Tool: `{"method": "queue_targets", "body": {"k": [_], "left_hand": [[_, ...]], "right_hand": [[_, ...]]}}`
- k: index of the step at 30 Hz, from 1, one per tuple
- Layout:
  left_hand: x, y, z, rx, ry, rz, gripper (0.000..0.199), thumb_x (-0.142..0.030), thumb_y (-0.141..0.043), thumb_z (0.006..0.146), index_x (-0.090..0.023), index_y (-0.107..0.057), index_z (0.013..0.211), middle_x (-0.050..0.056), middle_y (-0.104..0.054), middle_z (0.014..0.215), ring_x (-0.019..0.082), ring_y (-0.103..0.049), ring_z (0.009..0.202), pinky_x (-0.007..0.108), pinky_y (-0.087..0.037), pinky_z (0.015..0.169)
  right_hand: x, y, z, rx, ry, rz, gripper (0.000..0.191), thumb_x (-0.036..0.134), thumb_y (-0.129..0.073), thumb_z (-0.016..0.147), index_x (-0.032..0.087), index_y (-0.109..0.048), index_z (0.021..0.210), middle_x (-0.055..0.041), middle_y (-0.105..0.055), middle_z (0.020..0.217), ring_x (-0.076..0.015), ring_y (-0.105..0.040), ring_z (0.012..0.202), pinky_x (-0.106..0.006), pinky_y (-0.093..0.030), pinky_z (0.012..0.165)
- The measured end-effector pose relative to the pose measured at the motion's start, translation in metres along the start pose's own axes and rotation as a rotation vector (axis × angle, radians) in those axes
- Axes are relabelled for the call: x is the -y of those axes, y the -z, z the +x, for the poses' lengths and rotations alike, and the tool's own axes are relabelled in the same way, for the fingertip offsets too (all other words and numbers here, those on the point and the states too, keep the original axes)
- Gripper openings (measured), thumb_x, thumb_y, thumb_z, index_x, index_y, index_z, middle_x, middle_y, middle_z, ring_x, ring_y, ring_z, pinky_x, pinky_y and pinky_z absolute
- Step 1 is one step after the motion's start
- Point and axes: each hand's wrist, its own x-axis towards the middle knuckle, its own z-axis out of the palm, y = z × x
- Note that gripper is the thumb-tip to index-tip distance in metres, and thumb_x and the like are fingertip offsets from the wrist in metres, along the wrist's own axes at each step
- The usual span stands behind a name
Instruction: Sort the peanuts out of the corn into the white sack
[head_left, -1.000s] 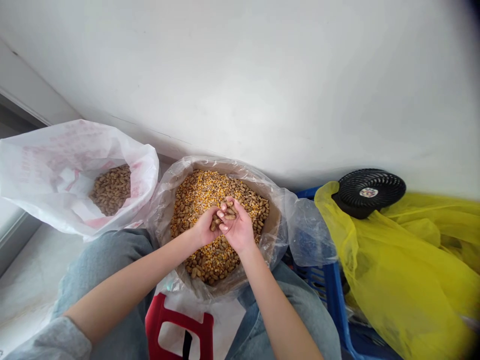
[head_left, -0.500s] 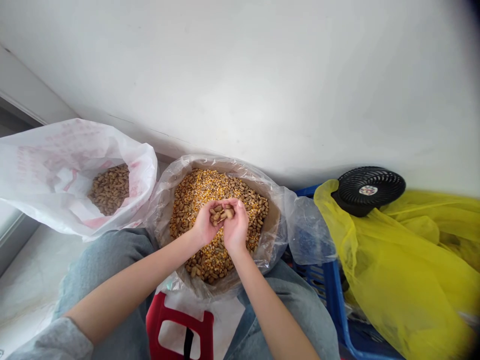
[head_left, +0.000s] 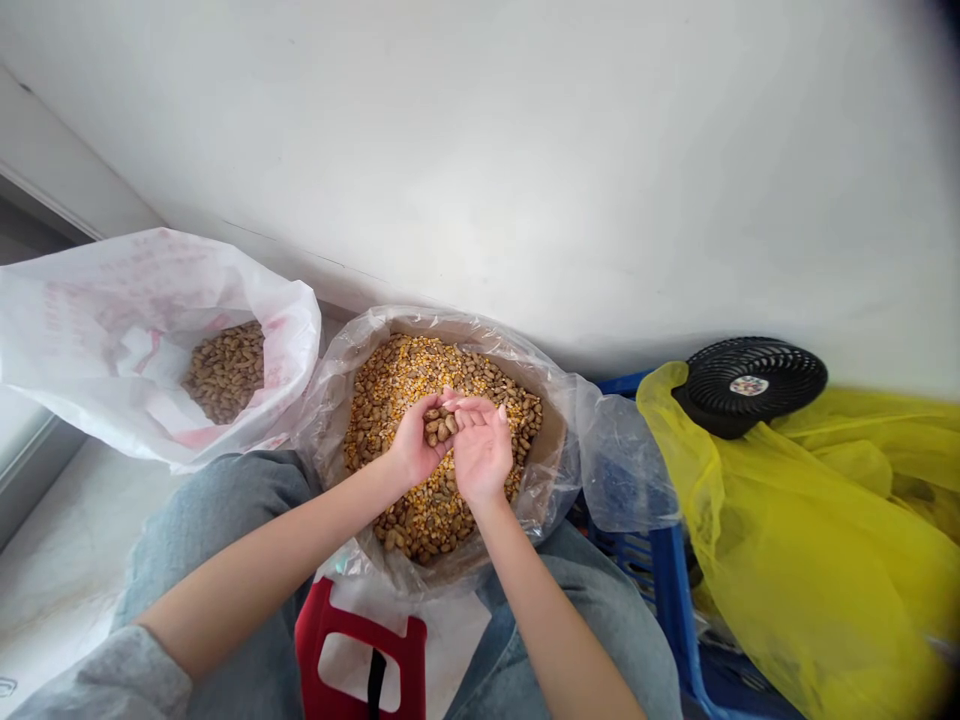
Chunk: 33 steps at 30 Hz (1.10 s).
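Note:
Several unshelled peanuts (head_left: 441,428) lie in the curled palm of my left hand (head_left: 420,442). My right hand (head_left: 484,450) is beside it, palm up with its fingers stretched toward the left hand; its palm looks bare. Both hands are over a clear plastic bag (head_left: 555,440) of yellow corn kernels (head_left: 409,362) mixed with peanuts in their shells. To the left stands a white sack (head_left: 277,290), its mouth tipped open toward me, with a pile of peanuts (head_left: 226,370) inside.
A blue plastic crate (head_left: 671,600) sits at the right under yellow mesh netting (head_left: 810,560). A black round slotted basket (head_left: 754,385) rests on the netting. Between my knees is a red frame (head_left: 360,635), and a white wall (head_left: 525,160) rises behind the bags.
My right hand has opened out and shifted slightly right, leaving the peanuts in my left hand. The view has moved a little.

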Motion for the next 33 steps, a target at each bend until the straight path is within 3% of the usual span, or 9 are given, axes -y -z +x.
{"method": "queue_targets", "body": {"k": [4,9,13,15,19,22,24,27,33], "left_hand": [[-0.001,-0.002,-0.001,-0.014,0.030,-0.011,0.013,-0.017,-0.042,0.074,-0.014,-0.051,0.066,0.000,-0.058,0.057,0.008,-0.056,0.051,0.019,-0.047,0.050],[-0.007,-0.004,-0.003,0.016,0.047,-0.028,0.016,-0.015,-0.039,0.075,-0.012,-0.052,0.066,0.005,-0.059,0.062,0.010,-0.058,0.058,0.020,-0.050,0.056],[-0.015,-0.005,-0.003,0.026,0.017,-0.059,0.016,-0.015,-0.039,0.075,-0.012,-0.052,0.066,0.005,-0.059,0.063,0.009,-0.058,0.061,0.019,-0.050,0.058],[-0.018,-0.005,-0.002,0.046,-0.005,-0.073,0.015,-0.014,-0.039,0.075,-0.012,-0.052,0.066,0.004,-0.059,0.064,0.009,-0.058,0.063,0.018,-0.050,0.059],[-0.023,-0.003,-0.002,0.058,-0.024,-0.077,0.014,-0.014,-0.040,0.074,-0.013,-0.052,0.068,0.004,-0.059,0.065,0.009,-0.058,0.063,0.019,-0.050,0.060],[-0.024,-0.002,-0.002,0.056,0.001,-0.076,0.015,-0.015,-0.039,0.075,-0.012,-0.052,0.068,0.005,-0.058,0.065,0.009,-0.058,0.062,0.019,-0.050,0.060],[-0.024,-0.002,-0.002,0.060,0.012,-0.072,0.015,-0.016,-0.039,0.075,-0.012,-0.051,0.067,0.005,-0.058,0.065,0.009,-0.057,0.061,0.019,-0.049,0.060],[-0.024,-0.003,-0.002,0.057,0.005,-0.060,0.015,-0.016,-0.039,0.075,-0.013,-0.051,0.066,0.005,-0.058,0.064,0.008,-0.057,0.060,0.019,-0.049,0.060],[-0.024,-0.004,-0.002,0.040,-0.005,-0.046,0.015,-0.015,-0.039,0.074,-0.012,-0.052,0.066,0.005,-0.058,0.063,0.008,-0.056,0.058,0.019,-0.049,0.059]], "right_hand": [[0.011,0.001,0.004,-0.030,-0.049,0.015,0.032,0.044,-0.037,0.076,0.021,-0.059,0.070,-0.0017,-0.060,0.073,-0.0165,-0.056,0.086,-0.037,-0.035,0.089],[0.020,0.012,0.014,-0.227,-0.038,-0.023,0.027,0.044,-0.039,0.074,0.022,-0.055,0.071,0.0013,-0.055,0.069,-0.0119,-0.054,0.070,-0.032,-0.042,0.076],[0.010,0.034,0.020,-0.330,-0.117,-0.309,0.017,0.035,-0.045,0.071,0.023,-0.051,0.082,0.0023,-0.051,0.071,-0.0110,-0.050,0.063,-0.027,-0.043,0.062],[0.000,0.047,0.017,-0.202,-0.193,-0.635,0.019,0.026,-0.047,0.068,0.022,-0.050,0.086,0.0001,-0.051,0.079,-0.0129,-0.051,0.071,-0.029,-0.043,0.065],[-0.020,0.070,-0.006,0.341,-0.262,-1.384,0.040,0.010,-0.047,0.061,0.021,-0.049,0.099,-0.0075,-0.045,0.104,-0.0196,-0.045,0.095,-0.034,-0.038,0.079],[-0.029,0.085,-0.027,0.709,-0.340,-1.694,0.050,0.013,-0.052,0.061,0.024,-0.044,0.109,-0.0099,-0.038,0.115,-0.0247,-0.039,0.104,-0.037,-0.037,0.080],[-0.033,0.093,-0.037,0.856,-0.335,-1.784,0.051,0.016,-0.056,0.061,0.025,-0.043,0.110,-0.0098,-0.037,0.118,-0.0265,-0.036,0.107,-0.038,-0.037,0.081],[-0.037,0.104,-0.044,0.904,-0.267,-1.860,0.048,0.019,-0.059,0.062,0.026,-0.044,0.107,-0.0091,-0.038,0.118,-0.0267,-0.035,0.108,-0.039,-0.036,0.082],[-0.051,0.112,-0.050,0.826,-0.201,-1.919,0.042,0.017,-0.051,0.068,0.028,-0.044,0.108,-0.0097,-0.039,0.119,-0.0269,-0.038,0.106,-0.039,-0.039,0.079]]}}
